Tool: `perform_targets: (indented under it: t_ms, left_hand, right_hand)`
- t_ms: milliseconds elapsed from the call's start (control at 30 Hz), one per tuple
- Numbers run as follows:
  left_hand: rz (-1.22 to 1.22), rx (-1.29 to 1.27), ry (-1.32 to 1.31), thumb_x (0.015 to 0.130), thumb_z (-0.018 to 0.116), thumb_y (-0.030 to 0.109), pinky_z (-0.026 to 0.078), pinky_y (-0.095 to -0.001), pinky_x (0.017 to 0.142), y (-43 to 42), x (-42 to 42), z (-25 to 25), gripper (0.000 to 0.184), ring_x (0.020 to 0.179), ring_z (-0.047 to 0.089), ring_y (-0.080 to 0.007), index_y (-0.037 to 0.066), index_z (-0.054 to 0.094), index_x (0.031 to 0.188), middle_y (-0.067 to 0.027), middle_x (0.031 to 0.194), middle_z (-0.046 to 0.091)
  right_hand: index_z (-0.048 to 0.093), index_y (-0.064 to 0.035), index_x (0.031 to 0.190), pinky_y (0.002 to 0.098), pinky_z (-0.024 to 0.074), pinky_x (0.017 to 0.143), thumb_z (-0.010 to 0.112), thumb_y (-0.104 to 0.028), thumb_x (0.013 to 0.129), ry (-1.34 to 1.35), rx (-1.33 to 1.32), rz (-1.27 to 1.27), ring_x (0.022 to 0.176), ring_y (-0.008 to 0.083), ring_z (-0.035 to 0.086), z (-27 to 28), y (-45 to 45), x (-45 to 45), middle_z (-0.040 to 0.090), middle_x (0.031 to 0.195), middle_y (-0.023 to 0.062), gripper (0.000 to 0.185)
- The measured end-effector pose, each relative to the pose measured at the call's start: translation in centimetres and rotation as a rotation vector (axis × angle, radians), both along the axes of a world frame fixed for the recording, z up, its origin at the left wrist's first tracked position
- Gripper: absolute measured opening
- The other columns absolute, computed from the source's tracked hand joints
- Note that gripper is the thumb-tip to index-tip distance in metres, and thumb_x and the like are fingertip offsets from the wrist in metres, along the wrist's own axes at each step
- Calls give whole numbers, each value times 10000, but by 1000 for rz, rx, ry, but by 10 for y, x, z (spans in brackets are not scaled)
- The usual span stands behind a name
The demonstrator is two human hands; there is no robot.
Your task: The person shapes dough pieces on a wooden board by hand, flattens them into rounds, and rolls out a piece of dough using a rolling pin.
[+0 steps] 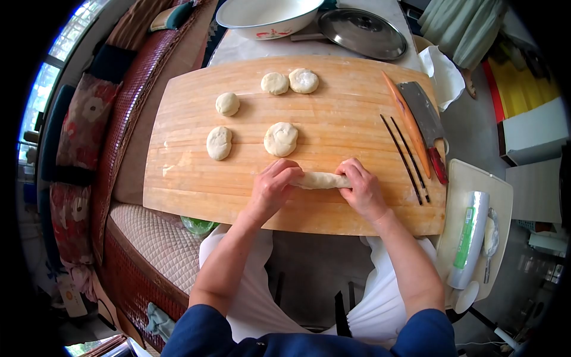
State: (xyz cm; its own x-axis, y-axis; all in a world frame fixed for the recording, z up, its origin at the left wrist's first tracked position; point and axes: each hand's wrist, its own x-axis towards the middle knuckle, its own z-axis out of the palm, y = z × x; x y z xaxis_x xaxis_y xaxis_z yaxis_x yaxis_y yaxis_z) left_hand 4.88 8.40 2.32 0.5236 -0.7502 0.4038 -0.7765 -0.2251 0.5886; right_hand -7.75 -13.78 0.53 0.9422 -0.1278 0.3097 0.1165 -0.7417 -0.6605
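A pale roll of dough [321, 180] lies crosswise near the front of the wooden board [196, 184]. My left hand [275, 185] grips its left end with curled fingers. At the other end, the fingers of my right hand [361, 187] are closed round the dough. Just beyond the roll sits a swirled dough piece [281, 139]. Further left are a flattened dough piece [219, 143] and a small round dough ball [227, 104]. Two more pieces, a dough ball [274, 83] and a floured dough round [304, 80], touch each other near the far edge.
On the board's right side lie black chopsticks [410, 157], a wooden rolling pin [407, 122] and a cleaver [421, 113]. Beyond the far edge stand an enamel basin [270, 27] and a metal lid [364, 34]. A tray [496, 196] at right holds a cling film roll [470, 238].
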Motion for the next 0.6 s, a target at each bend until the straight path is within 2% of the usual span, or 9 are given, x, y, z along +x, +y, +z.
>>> perform_targets:
  t_ms: [100, 200, 300, 600]
  left_hand:
    - [72, 26, 290, 708, 782, 20, 548, -389, 718, -2, -7, 7, 316, 861, 654, -293, 71, 676, 1001, -80, 978, 648]
    - [127, 77, 305, 718, 823, 60, 523, -377, 676, -6, -8, 6, 317, 809, 646, -307, 41, 688, 1004, -99, 921, 652]
    - [129, 134, 62, 728, 837, 127, 510, -387, 637, -6, -8, 0, 300, 750, 633, -305, 42, 698, 980, -98, 863, 634]
    - [160, 162, 1, 765, 813, 138, 487, -412, 582, -10, -14, -4, 216, 679, 614, -321, 51, 689, 918, -111, 775, 570]
  right_hand:
    - [635, -102, 1097, 397, 545, 730, 799, -80, 710, 14, 49, 12, 921, 280, 645, 5, 2, 1, 612, 1011, 63, 421]
    - [663, -123, 1094, 399, 546, 711, 835, -161, 721, 39, -12, 2, 909, 259, 646, 10, 6, 2, 608, 969, 47, 412]
    - [684, -142, 1046, 403, 540, 696, 847, -213, 726, 39, -132, -59, 890, 247, 645, 10, 11, 3, 596, 914, 39, 367]
    - [668, -140, 940, 410, 526, 670, 833, -222, 739, 44, -198, -127, 853, 256, 634, 3, 8, 3, 589, 876, 37, 273]
